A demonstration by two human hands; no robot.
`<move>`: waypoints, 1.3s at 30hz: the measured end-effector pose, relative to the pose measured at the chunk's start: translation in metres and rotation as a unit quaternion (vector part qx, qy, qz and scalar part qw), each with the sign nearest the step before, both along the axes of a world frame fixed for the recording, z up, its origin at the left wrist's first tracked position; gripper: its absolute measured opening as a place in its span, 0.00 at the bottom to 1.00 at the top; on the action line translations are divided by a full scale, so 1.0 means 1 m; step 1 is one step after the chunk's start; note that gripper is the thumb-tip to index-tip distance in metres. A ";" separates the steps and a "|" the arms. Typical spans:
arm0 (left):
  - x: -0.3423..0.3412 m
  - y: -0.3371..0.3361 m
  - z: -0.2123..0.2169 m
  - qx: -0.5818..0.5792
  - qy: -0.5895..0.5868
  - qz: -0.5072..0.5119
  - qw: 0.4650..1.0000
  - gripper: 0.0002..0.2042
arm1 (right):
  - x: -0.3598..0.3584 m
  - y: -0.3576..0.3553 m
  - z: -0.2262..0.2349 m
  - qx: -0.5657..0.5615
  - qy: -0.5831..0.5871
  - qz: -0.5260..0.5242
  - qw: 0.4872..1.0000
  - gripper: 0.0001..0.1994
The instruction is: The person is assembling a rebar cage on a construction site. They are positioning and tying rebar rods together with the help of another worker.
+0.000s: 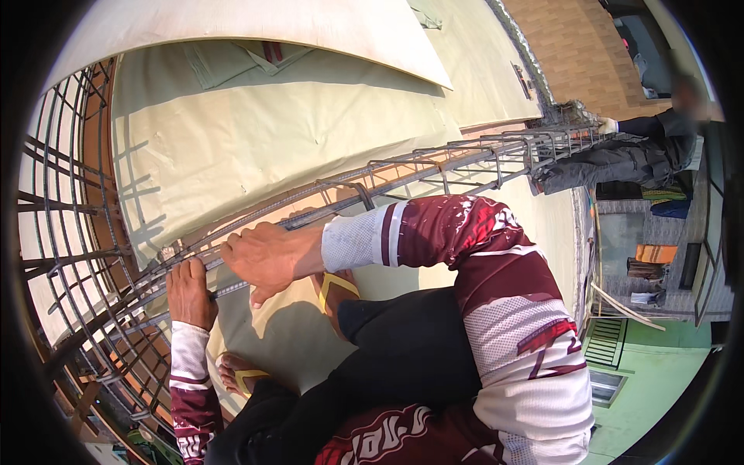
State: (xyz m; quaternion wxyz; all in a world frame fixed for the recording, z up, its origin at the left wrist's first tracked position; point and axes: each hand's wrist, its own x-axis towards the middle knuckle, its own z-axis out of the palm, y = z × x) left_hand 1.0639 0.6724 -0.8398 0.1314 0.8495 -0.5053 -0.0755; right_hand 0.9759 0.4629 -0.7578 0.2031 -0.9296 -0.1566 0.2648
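A long rebar cage (434, 172), steel bars tied with square stirrups, runs from the lower left to the upper right in front of me. My left hand (191, 293) is wrapped around its bars near the left end. Just to the right, my right hand (271, 256) curls over the same cage, the thumb hanging on the near side. Both palms and the undersides of the fingers are hidden. At its left end the cage meets a standing grid of rebar (77, 225); how they join there cannot be made out.
Cream sheeting (294, 139) covers the surface beyond the cage, with a pale board (256, 23) over its far part. At the upper right, another person (651, 155) has a gloved hand at the cage's far end. A green building wall (659, 364) stands at the right.
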 end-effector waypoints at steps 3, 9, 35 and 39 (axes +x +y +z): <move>0.002 0.001 0.000 0.025 0.012 0.007 1.000 0.20 | -0.005 0.003 -0.013 0.004 -0.074 0.006 0.997 0.39; 0.001 0.012 -0.014 0.008 -0.006 0.014 1.000 0.19 | -0.002 0.004 -0.032 -0.019 -0.056 -0.002 0.998 0.30; 0.053 0.087 -0.023 0.081 0.047 0.116 0.989 0.17 | -0.007 0.001 -0.024 0.011 -0.022 -0.020 1.000 0.27; 0.050 0.092 -0.018 0.086 -0.007 0.102 0.991 0.17 | 0.000 0.009 -0.019 -0.016 0.019 -0.018 1.000 0.32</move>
